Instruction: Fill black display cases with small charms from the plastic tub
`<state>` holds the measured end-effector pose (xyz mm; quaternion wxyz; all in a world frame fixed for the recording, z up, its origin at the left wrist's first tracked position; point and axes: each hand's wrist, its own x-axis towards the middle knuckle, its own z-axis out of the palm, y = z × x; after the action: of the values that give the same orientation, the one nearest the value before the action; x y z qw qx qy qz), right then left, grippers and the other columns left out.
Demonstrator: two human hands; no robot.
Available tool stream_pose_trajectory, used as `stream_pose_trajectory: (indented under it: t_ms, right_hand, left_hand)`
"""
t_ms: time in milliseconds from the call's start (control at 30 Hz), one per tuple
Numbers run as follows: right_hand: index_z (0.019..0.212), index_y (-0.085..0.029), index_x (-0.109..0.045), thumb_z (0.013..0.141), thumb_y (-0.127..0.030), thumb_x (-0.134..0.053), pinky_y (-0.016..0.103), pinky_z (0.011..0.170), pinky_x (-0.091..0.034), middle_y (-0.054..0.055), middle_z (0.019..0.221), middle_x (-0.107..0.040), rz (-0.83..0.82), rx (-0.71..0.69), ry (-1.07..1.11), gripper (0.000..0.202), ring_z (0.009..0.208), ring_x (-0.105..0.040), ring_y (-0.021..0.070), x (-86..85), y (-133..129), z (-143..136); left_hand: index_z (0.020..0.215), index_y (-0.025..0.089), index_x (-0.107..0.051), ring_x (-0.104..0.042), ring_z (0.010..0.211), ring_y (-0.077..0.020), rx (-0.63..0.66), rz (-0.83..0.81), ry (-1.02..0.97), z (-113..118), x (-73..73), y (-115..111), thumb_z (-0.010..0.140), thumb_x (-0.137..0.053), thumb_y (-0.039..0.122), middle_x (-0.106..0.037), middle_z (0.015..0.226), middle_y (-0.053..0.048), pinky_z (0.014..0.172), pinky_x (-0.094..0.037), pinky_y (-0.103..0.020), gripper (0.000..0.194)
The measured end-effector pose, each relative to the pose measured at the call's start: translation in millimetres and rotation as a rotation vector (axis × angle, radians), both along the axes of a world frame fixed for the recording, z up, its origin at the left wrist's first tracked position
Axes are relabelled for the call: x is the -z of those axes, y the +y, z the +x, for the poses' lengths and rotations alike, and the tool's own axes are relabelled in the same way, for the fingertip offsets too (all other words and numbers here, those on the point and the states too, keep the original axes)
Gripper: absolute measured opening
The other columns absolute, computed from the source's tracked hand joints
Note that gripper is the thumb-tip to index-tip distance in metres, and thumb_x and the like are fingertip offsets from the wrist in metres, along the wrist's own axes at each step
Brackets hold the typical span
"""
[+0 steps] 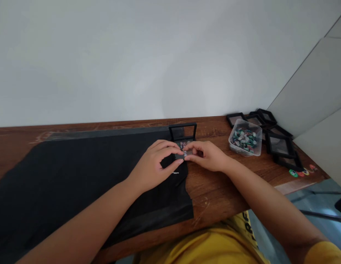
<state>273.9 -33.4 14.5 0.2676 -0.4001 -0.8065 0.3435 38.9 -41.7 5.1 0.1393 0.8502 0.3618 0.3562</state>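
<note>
A small black hinged display frame (183, 126) stands open on the black cloth's right edge, its lid raised behind the base. Small shiny pieces (182, 144), pinkish and clear, lie inside the base. My left hand (156, 161) curls round the near left corner of the frame, thumb at the front edge and fingers over the base. Over the right part of the base, my right hand (204, 156) has its thumb and fingertips closed round a small shiny piece (185, 153). The fingertips of both hands almost meet, hiding much of the base.
A clear plastic tub (258, 145) of green, clear and reddish pieces stands to the right. Several black frames (281, 146) are piled beside it. Small round coloured discs (293, 173) lie near the table's right edge. Black cloth (77, 176) covers the left; a wall rises behind.
</note>
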Motion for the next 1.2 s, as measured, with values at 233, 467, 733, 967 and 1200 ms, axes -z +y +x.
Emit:
stream_pose_trajectory:
  t_ms: [233,467,733,967,1200]
  right_hand:
    - [0.113,-0.017,-0.071,0.096,-0.036,-0.071,0.024,0.064,-0.036,-0.004,0.071,-0.056,-0.011,-0.006,0.009,0.025,0.061,-0.045,0.0112,-0.3,-0.1,-0.4]
    - [0.113,-0.017,-0.072,0.096,-0.032,-0.072,0.025,0.065,-0.035,-0.005,0.070,-0.055,0.005,-0.002,0.012,0.023,0.061,-0.046,0.0110,-1.4,-1.0,-0.4]
    - [0.115,-0.017,-0.071,0.097,-0.031,-0.072,0.025,0.066,-0.035,-0.005,0.070,-0.056,0.048,0.008,-0.057,0.023,0.063,-0.049,0.0115,-4.1,-1.8,-0.8]
    - [0.115,-0.018,-0.070,0.098,-0.032,-0.071,0.025,0.066,-0.033,-0.004,0.070,-0.058,0.089,0.006,-0.088,0.022,0.063,-0.050,0.0114,-3.5,-2.0,-0.4]
    - [0.117,-0.018,-0.070,0.098,-0.030,-0.071,0.025,0.066,-0.032,-0.004,0.073,-0.060,0.106,0.037,-0.151,0.022,0.063,-0.051,0.0114,-6.8,-3.8,0.2]
  left_hand:
    - [0.103,0.026,-0.075,-0.067,0.106,-0.0270,0.002,0.012,0.000,0.0,1.0,0.9,0.098,-0.060,0.042,-0.076,0.108,-0.008,0.099,-0.055,-0.051,0.023]
    - [0.106,0.026,-0.076,-0.068,0.106,-0.0271,0.008,0.021,-0.013,-0.4,1.0,0.2,0.098,-0.062,0.040,-0.076,0.109,-0.008,0.099,-0.056,-0.050,0.022]
    - [0.108,0.025,-0.076,-0.067,0.107,-0.0263,0.031,0.038,-0.001,-1.7,0.7,0.6,0.099,-0.062,0.038,-0.076,0.110,-0.007,0.098,-0.055,-0.047,0.021]
    - [0.105,0.024,-0.077,-0.067,0.105,-0.0253,0.027,0.045,0.005,-1.5,-0.2,0.0,0.099,-0.062,0.036,-0.076,0.108,-0.006,0.097,-0.054,-0.045,0.021]
    - [0.107,0.025,-0.077,-0.067,0.105,-0.0256,0.027,0.034,0.007,-1.3,-0.3,0.0,0.099,-0.062,0.037,-0.077,0.108,-0.006,0.098,-0.054,-0.046,0.021]
